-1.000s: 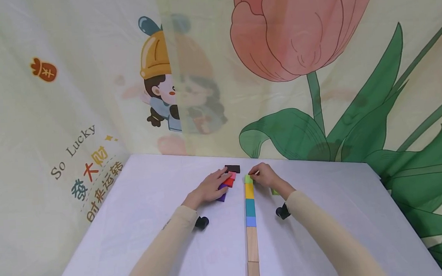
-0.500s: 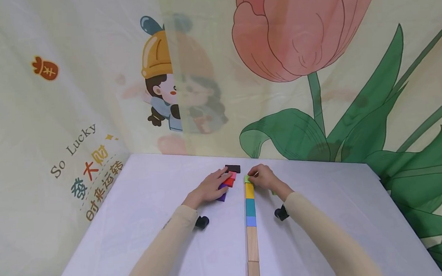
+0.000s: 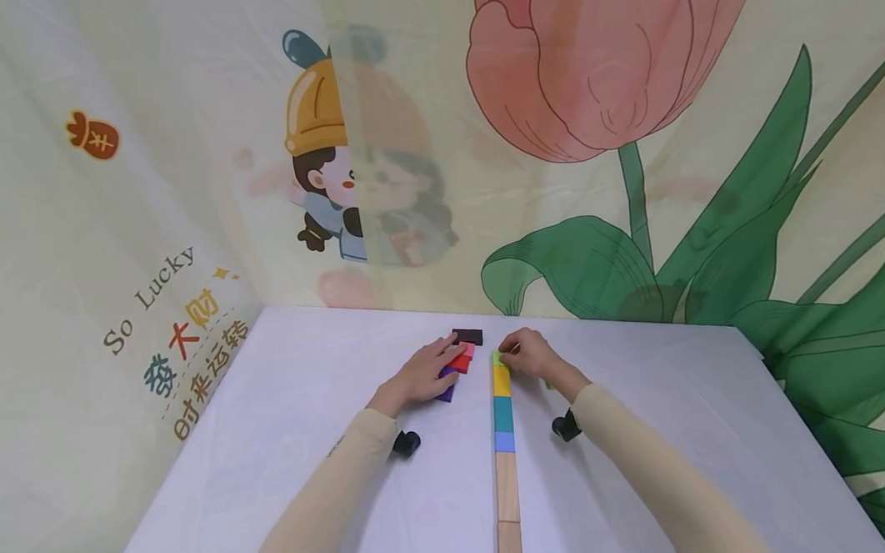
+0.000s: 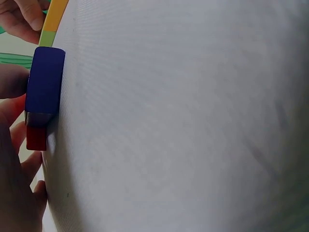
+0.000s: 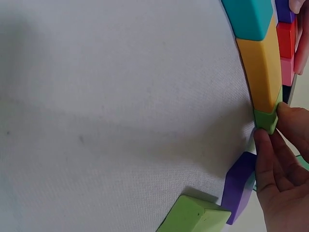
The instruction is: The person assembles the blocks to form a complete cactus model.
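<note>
My left hand [image 3: 421, 374] rests with spread fingers over a short line of blocks: purple [image 3: 446, 394], red [image 3: 461, 365] and pink [image 3: 468, 349]. In the left wrist view its thumb touches the side of the purple block [image 4: 46, 82]. My right hand [image 3: 533, 355] pinches the small green block [image 5: 265, 121] between thumb and fingers. That block sits at the far end of a straight row, against the yellow block [image 3: 501, 380]. Nearer along the row come a teal block [image 3: 503, 413], a blue block [image 3: 505, 442] and wooden blocks [image 3: 507, 486].
A black block [image 3: 467, 337] lies beyond the pink one. Below the right hand, another purple block [image 5: 239, 186] and a larger green block [image 5: 195, 217] lie on the white tabletop [image 3: 326, 349]. A printed cloth [image 3: 406, 145] hangs behind the table.
The right fingertips have shifted slightly over the small green block, covering more of it than a second ago. The left hand stays on its blocks.
</note>
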`<state>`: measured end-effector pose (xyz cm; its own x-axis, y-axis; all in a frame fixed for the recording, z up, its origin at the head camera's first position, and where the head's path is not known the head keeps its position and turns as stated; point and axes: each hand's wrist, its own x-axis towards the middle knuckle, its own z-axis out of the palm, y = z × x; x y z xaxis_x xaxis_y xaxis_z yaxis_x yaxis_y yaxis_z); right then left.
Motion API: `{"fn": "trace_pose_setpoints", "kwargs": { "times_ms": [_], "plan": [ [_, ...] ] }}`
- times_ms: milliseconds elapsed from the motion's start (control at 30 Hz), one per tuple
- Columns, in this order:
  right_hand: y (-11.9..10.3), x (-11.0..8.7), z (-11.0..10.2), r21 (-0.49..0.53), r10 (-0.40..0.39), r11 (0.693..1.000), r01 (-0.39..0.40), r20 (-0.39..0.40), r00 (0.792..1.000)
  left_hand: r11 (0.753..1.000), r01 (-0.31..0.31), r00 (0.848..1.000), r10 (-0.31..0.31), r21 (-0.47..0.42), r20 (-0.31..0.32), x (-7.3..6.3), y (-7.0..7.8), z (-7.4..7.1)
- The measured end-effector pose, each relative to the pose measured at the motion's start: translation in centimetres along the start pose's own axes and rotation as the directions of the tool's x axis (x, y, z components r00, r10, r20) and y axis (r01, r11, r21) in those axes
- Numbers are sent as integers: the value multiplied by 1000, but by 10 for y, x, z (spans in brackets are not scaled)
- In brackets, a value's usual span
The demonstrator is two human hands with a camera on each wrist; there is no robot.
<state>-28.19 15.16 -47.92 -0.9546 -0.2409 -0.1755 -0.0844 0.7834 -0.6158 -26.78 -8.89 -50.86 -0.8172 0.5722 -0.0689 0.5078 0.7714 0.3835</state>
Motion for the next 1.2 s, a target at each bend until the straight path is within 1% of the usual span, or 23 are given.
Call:
{"fn": "trace_pose_setpoints", "kwargs": {
  "times_ms": [200,400,600,667,767,833,900,967,1067,1133,1200],
  "plan": [
    [2,0,1,6,1,1000,-1,-3,1000,1000,-6,1000,6,-8,-4,-1,0,0],
    [3,0,3,5,5,1000,-5,-2,1000,1000,3,1000,-3,-16,-1,-2,1,-2],
    [2,-2,1,14,10,1000,-10,-12,1000,999,8,1000,-8,-45,-4,-2,3,-4],
    [1,-2,1,23,14,1000,-14,-10,1000,997,13,1000,-13,-72,-5,-1,3,-4],
    [2,-2,1,34,24,999,-24,-19,1000,988,28,1000,-28,-152,0,-1,3,-5],
    [2,-3,1,43,32,999,-31,-38,999,978,27,1000,-28,-209,-1,-1,3,-6],
    [2,-4,0,38,32,999,-30,-63,998,969,29,1000,-30,-245,0,-1,3,-8],
    [2,-6,-2,34,34,999,-31,-79,996,970,26,1000,-28,-243,-4,0,4,-11],
    [2,-9,-6,19,28,999,-27,-85,996,980,13,999,-20,-199,-32,-3,11,-18],
    [2,-11,-7,10,24,1000,-23,-82,996,989,-10,998,1,-147,-62,-9,21,-22],
    [3,-13,-7,2,16,1000,-16,-74,997,995,-33,996,25,-96,-85,-19,34,-25]
  ]
}}
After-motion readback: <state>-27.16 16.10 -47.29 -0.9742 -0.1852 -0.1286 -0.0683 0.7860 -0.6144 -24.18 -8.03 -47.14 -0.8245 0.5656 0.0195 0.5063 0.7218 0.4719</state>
